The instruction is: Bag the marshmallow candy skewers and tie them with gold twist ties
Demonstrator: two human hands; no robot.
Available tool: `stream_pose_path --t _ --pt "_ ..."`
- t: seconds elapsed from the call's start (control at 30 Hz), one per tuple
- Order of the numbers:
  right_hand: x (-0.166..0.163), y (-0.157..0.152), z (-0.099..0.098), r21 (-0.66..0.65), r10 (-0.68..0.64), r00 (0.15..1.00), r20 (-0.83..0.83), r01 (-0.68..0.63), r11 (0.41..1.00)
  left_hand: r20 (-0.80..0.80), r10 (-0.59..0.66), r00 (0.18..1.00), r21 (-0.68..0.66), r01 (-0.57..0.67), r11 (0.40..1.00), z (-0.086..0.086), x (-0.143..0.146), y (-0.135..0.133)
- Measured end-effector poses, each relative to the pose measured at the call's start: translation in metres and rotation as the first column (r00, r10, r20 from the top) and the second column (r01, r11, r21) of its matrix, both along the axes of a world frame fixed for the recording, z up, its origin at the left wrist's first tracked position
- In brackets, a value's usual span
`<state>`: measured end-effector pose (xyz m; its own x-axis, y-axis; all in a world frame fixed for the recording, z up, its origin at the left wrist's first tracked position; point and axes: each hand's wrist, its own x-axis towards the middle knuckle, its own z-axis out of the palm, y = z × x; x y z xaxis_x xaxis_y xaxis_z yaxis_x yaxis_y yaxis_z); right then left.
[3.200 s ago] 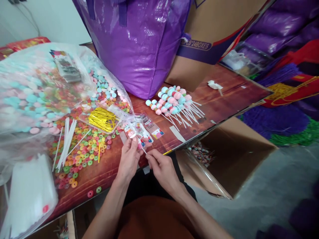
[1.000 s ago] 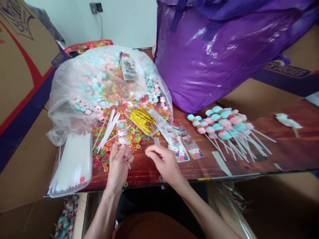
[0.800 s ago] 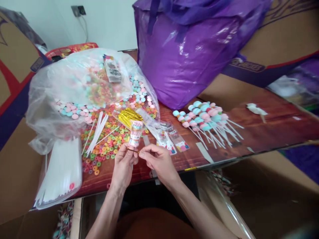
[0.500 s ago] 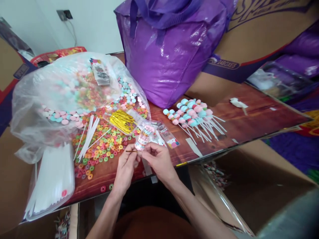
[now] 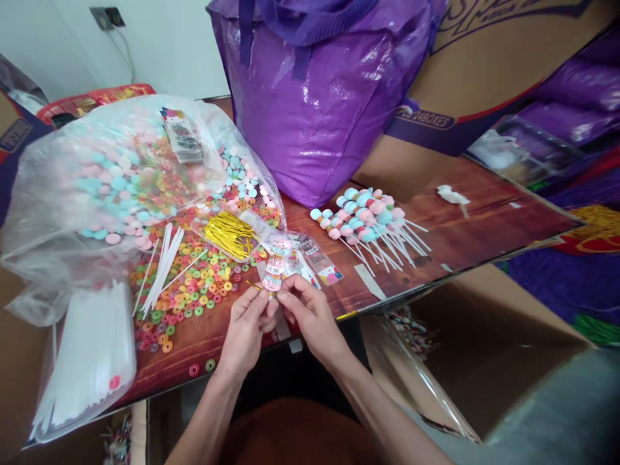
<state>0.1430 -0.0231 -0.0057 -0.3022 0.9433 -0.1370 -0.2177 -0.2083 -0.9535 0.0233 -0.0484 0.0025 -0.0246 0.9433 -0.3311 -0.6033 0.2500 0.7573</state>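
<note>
A small clear printed candy bag [image 5: 277, 265] with pink and blue sweets inside stands upright between my hands, its gathered lower end at my fingertips. A gold twist tie [image 5: 254, 285] crosses that neck, one end sticking out past my left thumb. My left hand [image 5: 249, 326] is closed, pinching the tie at the left of the neck. On the other side, the thumb and fingers of my right hand [image 5: 310, 316] are closed on the tie. The stick below the neck is hidden by my fingers. Behind the bag lie flat printed bags [image 5: 317, 258].
Gold twist ties [image 5: 228, 234] fill a small tray. Ring gummies [image 5: 206, 284] and white sticks [image 5: 162, 268] spread leftward, near a large clear sack [image 5: 62, 187] and a packet of sticks [image 5: 90, 349]. Candy skewers [image 5: 368, 216] are piled right. A purple bag [image 5: 320, 123] stands behind.
The view has shifted slightly, so the table appears further left. The candy bag stands more upright, and the gold tie now shows on both sides of its neck, with both hands still pinching there.
</note>
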Motion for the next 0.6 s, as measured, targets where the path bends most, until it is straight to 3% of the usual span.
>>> stream_pose_path --t 0.17,0.27,0.37,0.43,0.53,0.6 --pt "0.015 0.003 -0.001 -0.048 0.172 0.965 -0.198 -0.185 0.982 0.216 -0.143 0.966 -0.094 0.166 0.982 0.007 -0.004 -0.003" --pt "0.025 0.006 0.002 0.111 0.245 0.968 -0.043 -0.239 0.965 0.251 -0.23 0.94 -0.135 0.27 0.954 0.005 -0.006 -0.004" --pt "0.029 0.005 0.006 0.336 0.13 0.954 0.272 -0.221 0.915 0.142 -0.242 0.96 -0.127 0.26 0.957 0.0 -0.001 -0.003" --pt "0.029 0.002 0.006 0.415 -0.002 0.896 0.445 -0.205 0.886 0.011 -0.195 0.981 -0.088 0.195 0.977 -0.004 0.005 -0.003" --pt "0.027 -0.002 0.006 0.416 -0.113 0.821 0.559 -0.159 0.895 -0.183 -0.116 0.976 -0.023 0.113 0.993 -0.01 0.014 -0.005" --pt "0.027 -0.002 0.005 0.354 -0.106 0.846 0.523 -0.102 0.93 -0.276 -0.081 0.958 0.006 0.086 0.996 -0.013 0.017 -0.006"
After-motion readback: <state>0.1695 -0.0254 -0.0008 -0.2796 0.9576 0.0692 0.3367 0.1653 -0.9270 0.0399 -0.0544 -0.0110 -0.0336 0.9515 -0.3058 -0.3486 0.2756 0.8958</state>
